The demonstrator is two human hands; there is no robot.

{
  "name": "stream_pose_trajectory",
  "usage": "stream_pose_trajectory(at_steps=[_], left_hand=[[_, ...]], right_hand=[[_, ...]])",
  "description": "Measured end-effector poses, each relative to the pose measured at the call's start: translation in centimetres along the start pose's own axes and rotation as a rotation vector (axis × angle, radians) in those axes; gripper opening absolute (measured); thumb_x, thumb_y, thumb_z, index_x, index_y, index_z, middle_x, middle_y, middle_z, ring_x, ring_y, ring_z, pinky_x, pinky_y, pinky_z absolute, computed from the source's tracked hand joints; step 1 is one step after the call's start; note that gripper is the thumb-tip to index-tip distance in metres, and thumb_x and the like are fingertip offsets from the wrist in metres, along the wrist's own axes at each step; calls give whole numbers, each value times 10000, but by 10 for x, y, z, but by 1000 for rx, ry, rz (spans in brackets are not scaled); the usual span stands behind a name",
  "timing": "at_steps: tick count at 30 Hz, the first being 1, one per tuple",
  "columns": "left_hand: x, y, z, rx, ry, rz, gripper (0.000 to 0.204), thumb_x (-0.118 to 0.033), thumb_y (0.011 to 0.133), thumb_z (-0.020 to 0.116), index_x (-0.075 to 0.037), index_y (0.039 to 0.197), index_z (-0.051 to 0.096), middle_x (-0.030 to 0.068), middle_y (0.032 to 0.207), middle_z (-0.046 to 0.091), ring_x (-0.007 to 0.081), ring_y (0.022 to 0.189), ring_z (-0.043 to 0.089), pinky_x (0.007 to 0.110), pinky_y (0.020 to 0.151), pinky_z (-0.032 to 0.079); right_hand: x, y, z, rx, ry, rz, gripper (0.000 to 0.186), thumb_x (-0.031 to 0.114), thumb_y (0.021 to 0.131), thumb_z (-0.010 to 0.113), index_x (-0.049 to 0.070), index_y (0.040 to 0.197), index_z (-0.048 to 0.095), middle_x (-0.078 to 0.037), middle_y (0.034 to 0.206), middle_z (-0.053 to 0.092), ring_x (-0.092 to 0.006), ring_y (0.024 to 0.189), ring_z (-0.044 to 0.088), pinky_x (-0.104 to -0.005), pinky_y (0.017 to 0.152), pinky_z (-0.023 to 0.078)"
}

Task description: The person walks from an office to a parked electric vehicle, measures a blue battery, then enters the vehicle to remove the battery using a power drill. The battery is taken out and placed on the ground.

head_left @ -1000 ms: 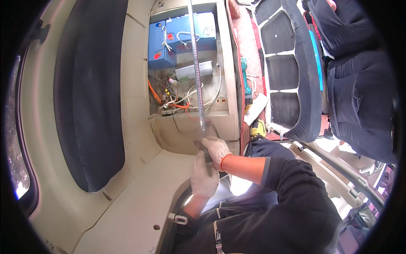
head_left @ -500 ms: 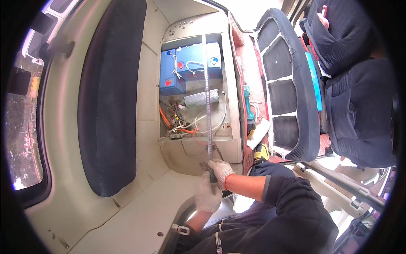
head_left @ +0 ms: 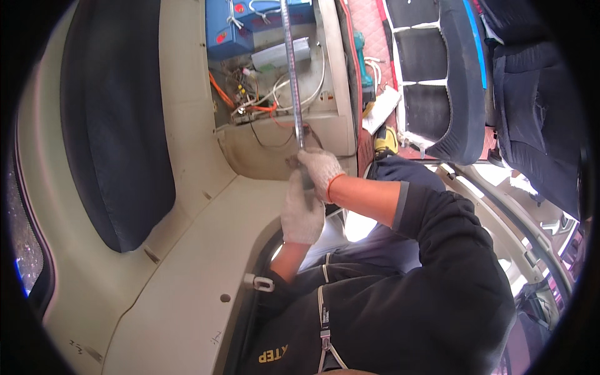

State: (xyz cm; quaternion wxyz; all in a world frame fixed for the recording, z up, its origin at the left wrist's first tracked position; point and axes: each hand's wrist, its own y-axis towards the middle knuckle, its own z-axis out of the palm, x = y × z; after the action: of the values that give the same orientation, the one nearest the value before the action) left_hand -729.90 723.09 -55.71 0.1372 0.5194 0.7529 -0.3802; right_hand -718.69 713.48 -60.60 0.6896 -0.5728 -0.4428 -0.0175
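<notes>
A metal tape measure's extended blade [head_left: 290,69] runs upward across an open compartment [head_left: 337,75] holding blue batteries [head_left: 228,37], a silver box [head_left: 275,55] and tangled wires [head_left: 262,106]. My gloved right hand [head_left: 320,172] is closed at the blade's lower end, against a dark tape-measure case partly hidden by my fingers. Just below it, my gloved left hand [head_left: 301,212] is closed around that case. A beige molded panel [head_left: 206,237] lies beside my hands.
A long dark cushion [head_left: 112,125] is at the left. On the right are a red quilted mat [head_left: 362,15], a teal power tool [head_left: 362,62], a white sheet [head_left: 381,109], a yellow-black object [head_left: 387,140], an upended padded seat piece [head_left: 425,112] and dark seats [head_left: 537,119].
The view shifted, first showing the scene lower, and now higher in the picture than in both earlier frames. Both hands keep the same grip on the tape measure.
</notes>
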Motion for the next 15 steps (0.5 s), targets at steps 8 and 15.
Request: stream_pose_trajectory(at_steps=[8, 15], left_hand=[[-1, 1, -3, 77, 11, 9, 744, -142, 917, 688, 43, 1577, 400, 302, 1502, 545, 463, 1397, 531, 509, 1175, 434], [-8, 4, -2, 103, 64, 25, 640, -112, 895, 650, 19, 1504, 503, 266, 1480, 581, 419, 1403, 541, 484, 1189, 437]], right_hand=[[-31, -3, -3, -32, -493, -207, 699, -25, 573, 876, 99, 1220, 641, -181, 1180, 683, -425, 1160, 651, -458, 995, 541], [-113, 8, 14, -148, 603, 126, 251, 204, 999, 659, 59, 1199, 703, -85, 986, 711, -210, 868, 670, -378, 756, 551]])
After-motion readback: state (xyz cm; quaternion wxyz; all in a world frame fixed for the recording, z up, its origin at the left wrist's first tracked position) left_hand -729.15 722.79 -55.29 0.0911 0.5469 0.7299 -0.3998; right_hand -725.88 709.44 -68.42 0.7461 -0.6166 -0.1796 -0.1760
